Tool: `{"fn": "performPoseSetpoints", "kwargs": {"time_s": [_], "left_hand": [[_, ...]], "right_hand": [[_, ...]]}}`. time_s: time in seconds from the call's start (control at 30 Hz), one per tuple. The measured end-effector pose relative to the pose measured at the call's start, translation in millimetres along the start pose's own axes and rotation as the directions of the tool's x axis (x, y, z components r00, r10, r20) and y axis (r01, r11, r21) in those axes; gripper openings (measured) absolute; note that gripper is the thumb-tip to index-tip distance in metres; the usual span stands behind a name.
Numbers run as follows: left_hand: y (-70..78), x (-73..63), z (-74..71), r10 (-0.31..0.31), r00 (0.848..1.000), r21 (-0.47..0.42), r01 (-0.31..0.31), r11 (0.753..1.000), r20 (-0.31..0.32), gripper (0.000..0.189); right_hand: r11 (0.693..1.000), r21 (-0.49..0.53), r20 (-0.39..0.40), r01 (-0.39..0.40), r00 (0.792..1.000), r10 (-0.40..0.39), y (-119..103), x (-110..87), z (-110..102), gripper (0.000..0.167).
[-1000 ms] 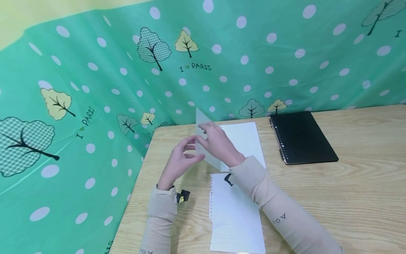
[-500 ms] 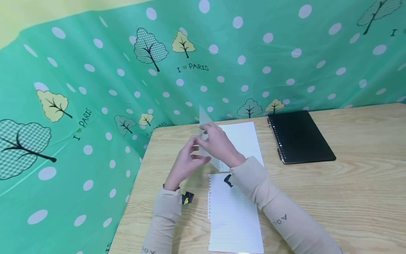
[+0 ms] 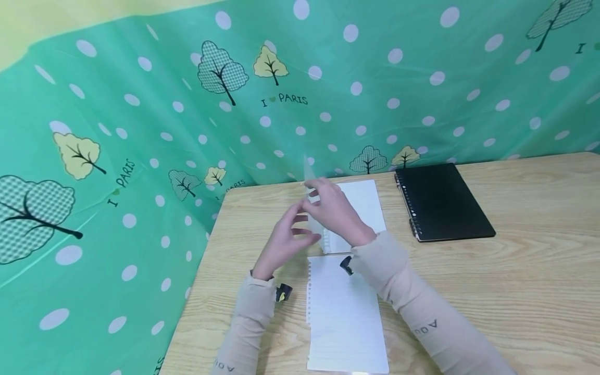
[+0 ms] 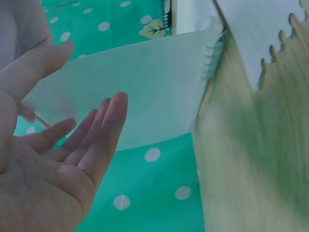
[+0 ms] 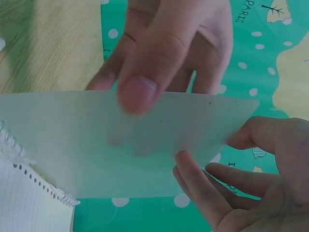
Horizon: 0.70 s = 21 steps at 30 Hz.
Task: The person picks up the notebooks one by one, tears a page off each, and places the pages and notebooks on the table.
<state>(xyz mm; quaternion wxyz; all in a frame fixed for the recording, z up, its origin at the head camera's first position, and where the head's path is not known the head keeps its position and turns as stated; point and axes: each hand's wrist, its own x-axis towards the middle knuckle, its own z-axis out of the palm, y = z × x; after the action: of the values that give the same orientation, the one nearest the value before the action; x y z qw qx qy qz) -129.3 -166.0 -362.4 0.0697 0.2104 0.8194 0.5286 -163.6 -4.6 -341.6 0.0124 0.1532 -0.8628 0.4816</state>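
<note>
A spiral-bound notebook (image 3: 365, 203) of lined paper lies near the back of the table. Its translucent cover (image 5: 87, 140) stands raised from the ring binding, almost edge-on in the head view. At the cover's upper edge, my right hand (image 3: 335, 208) pinches it, with fingertips on its face and one finger bent round the edge in the right wrist view. From the other side my left hand (image 3: 281, 239) reaches up, fingers extended and palm showing in the left wrist view. The left thumb overlaps the cover's near edge; some fingers show faintly through it.
A lined sheet (image 3: 347, 317) with a torn, perforated left edge lies in front of the notebook. A black spiral notebook (image 3: 445, 203) lies shut to the right on the wooden table (image 3: 515, 291). A patterned green curtain (image 3: 300, 104) hangs behind and along the left.
Both hands have moved to the right. The notebook cover has swung right with them, from showing part of its face to nearly edge-on. Sheet and black notebook have stayed put.
</note>
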Motion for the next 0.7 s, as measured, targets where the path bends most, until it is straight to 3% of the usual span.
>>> {"fn": "performPoseSetpoints", "kwargs": {"time_s": [0.17,0.4,0.7], "left_hand": [[-5.3,2.6,4.5,-0.007,1.000,0.023,0.006,1.000,0.030,0.080],[-44.9,11.5,11.9,0.028,0.999,0.074,-0.032,0.997,0.046,0.081],[-48.4,14.3,18.9,0.026,0.994,0.087,-0.035,0.996,0.103,0.081]], "right_hand": [[1.000,0.008,0.000,-0.004,1.000,0.004,4.6,-4.5,-6.4,0.044],[1.000,0.010,-0.020,0.007,1.000,-0.007,10.1,-10.6,-13.9,0.043],[1.000,-0.006,-0.057,0.007,0.998,-0.007,15.7,-18.4,-21.7,0.042]]}}
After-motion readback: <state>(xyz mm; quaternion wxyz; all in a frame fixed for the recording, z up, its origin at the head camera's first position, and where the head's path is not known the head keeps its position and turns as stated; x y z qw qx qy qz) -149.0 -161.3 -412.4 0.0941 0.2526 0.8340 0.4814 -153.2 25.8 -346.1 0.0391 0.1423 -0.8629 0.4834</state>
